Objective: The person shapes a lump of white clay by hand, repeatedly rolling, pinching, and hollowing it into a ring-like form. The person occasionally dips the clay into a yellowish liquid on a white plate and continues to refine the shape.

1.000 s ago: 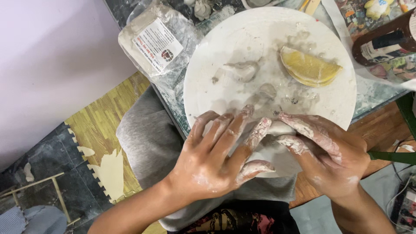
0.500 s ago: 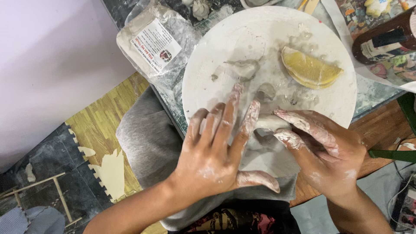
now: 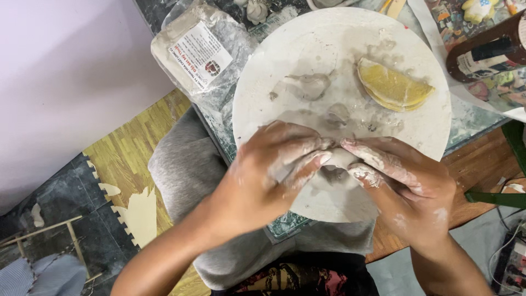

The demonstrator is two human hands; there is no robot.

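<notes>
Both my hands meet over the near half of a round white board [image 3: 416, 126]. My left hand [image 3: 274, 170] and my right hand [image 3: 402, 183] are smeared with wet grey clay, and their fingertips pinch a small grey clay lump [image 3: 341, 158] between them. Most of the lump is hidden by my fingers. On the board farther away lie a small grey clay piece [image 3: 312, 85], a smaller clay blob [image 3: 337, 115] and a wet yellow sponge wedge [image 3: 392, 85].
A clear plastic bag of grey clay with a white label [image 3: 203, 55] lies at the board's far left. A dark brown bottle [image 3: 487, 52] stands at the right on a colourful sheet. The wooden table edge [image 3: 476, 164] runs under my right hand. My grey-clad knee [image 3: 181, 164] is below.
My left hand lay flat with spread fingers on the board; now its fingers are curled in and meet my right hand's fingertips on the clay lump.
</notes>
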